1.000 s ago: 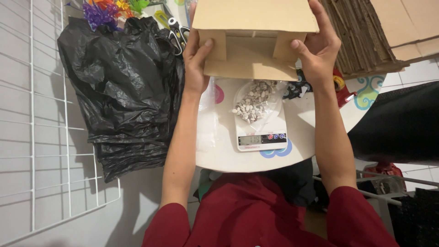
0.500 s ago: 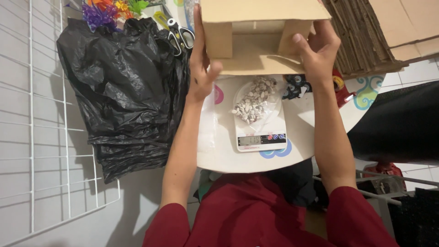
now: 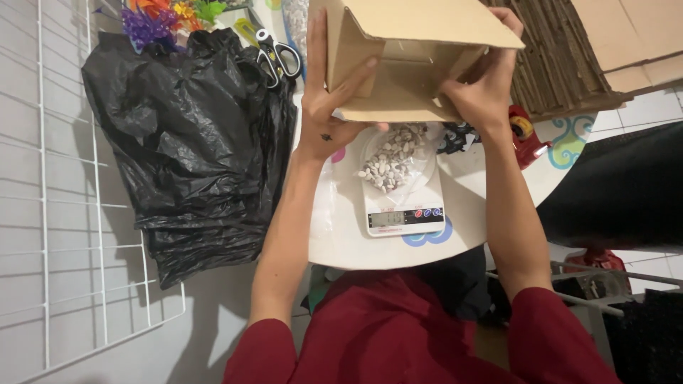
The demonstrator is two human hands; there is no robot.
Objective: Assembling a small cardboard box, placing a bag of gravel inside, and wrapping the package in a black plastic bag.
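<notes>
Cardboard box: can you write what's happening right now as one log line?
left hand holds cardboard box | right hand holds its other side | below: bag of pebbles on kitchen scale | table

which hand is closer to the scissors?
Left. The left hand grips the cardboard box just right of the scissors; the right hand holds the box's far side.

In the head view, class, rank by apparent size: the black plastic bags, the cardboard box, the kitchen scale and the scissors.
1. Black plastic bags, largest.
2. Cardboard box, though it is held nearer the camera, which may enlarge it.
3. Kitchen scale.
4. Scissors, smallest.
</notes>
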